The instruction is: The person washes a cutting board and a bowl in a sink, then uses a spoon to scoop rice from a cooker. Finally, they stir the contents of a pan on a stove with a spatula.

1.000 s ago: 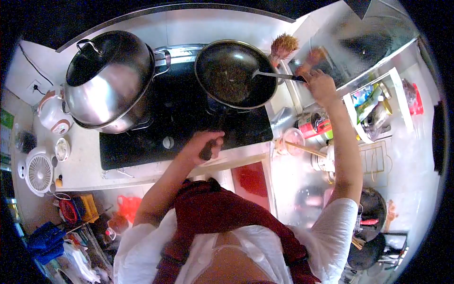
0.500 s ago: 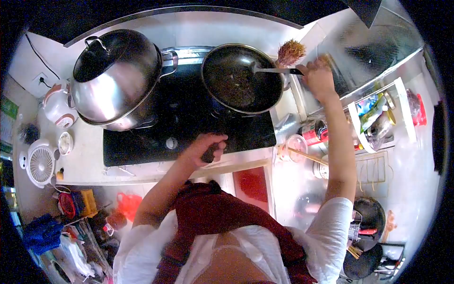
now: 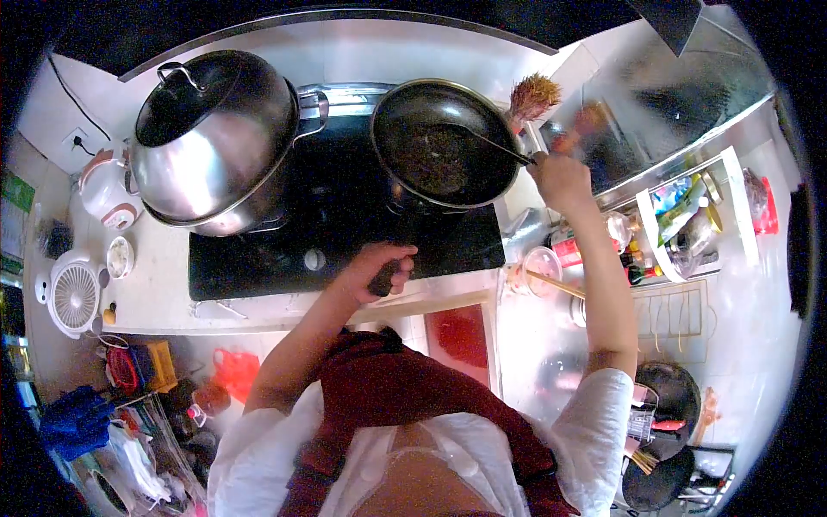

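In my right hand (image 3: 562, 183), at the wok's right rim, is the handle of a long, thin spatula (image 3: 500, 145). It slants left over the rim, its far end down inside the dark wok (image 3: 431, 168); the blade's shape is hard to make out. Liquid or small bits show on the wok's bottom. My left hand (image 3: 379, 269), below the wok over the hob's front edge, is closed around a dark handle (image 3: 384, 279). Where that handle joins is lost against the black hob (image 3: 345, 233). A large steel pot with a domed lid (image 3: 220, 142) stands to the left.
A brush (image 3: 534, 96) stands behind the wok's right edge. Right of the hob are a clear tub (image 3: 543, 263) with chopsticks across it and a white rack (image 3: 693, 215) of packets. A rice cooker (image 3: 110, 189), small bowl (image 3: 121, 257) and white fan (image 3: 76, 295) are on the left.
My right hand has moved down and slightly left, turning the spatula so its handle now slopes down to the right. My left hand has stayed almost in place.
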Available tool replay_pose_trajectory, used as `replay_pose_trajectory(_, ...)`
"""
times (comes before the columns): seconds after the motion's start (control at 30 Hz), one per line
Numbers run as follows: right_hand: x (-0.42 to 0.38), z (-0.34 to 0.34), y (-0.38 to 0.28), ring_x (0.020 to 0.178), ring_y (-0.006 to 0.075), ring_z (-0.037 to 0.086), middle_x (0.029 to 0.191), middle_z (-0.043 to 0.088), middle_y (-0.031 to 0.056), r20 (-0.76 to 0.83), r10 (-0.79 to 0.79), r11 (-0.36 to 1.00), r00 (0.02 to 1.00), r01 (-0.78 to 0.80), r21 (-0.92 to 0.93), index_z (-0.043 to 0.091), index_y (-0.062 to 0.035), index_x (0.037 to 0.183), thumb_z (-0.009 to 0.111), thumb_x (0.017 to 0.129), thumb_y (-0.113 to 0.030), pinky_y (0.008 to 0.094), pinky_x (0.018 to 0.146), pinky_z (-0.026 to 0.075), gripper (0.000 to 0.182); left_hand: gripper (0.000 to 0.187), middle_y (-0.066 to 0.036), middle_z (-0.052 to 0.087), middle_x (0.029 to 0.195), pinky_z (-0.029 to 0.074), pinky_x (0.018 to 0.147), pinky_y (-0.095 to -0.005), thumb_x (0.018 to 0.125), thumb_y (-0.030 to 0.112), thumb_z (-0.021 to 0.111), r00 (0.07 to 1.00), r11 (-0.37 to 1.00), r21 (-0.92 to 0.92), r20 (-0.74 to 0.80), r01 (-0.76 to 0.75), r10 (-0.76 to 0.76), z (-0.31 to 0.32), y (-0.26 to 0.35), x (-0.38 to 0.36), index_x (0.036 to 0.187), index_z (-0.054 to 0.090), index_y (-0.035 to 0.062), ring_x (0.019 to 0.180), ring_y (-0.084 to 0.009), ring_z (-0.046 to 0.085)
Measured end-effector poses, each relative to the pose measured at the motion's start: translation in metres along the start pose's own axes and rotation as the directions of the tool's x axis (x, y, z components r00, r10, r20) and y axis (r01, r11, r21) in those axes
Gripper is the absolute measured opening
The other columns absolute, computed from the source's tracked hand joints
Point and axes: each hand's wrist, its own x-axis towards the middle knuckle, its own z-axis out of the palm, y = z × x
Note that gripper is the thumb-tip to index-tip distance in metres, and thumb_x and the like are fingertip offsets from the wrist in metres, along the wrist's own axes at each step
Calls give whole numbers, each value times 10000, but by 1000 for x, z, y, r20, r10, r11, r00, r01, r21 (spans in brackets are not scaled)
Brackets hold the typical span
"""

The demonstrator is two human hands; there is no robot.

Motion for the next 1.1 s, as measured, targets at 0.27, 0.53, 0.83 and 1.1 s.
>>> replay_pose_trajectory(0.27,19,20,-45,767,308,660,799,667,147,-52,47,998,998,-44,52,607,-115,1002,484,907,-346,438,646,514,279,181,-63,545,675,394,479,-284,822,192,649,999,1000,-4,31,11,-11,1,1,-5,853,596,22,530,-147,492)
replay_pose_trajectory(0.53,-28,-2,-16,714,293,639,837,639,99,-205,-172,963,964,208,172,549,-209,1201,529,888,-304,415,591,503,328,219,-41,562,754,403,503,-285,828,173,641,994,994,73,86,-76,70,-15,-4,3,981,586,26,563,-134,483)
replay_pose_trajectory(0.83,-24,27,-13,693,282,632,826,622,76,-400,-173,921,900,293,259,592,-201,1155,577,854,-273,390,575,494,310,329,-25,556,740,394,420,-266,865,214,581,998,999,-8,36,49,-49,-9,0,1,1143,506,56,504,-115,459)
replay_pose_trajectory(1.1,-95,-61,19,657,282,619,791,634,106,-125,-112,993,986,116,28,624,-175,1118,585,829,-252,393,560,473,301,213,-31,553,718,378,455,-278,856,205,611,998,998,-24,23,62,-62,1,2,-1,989,556,48,523,-135,462)
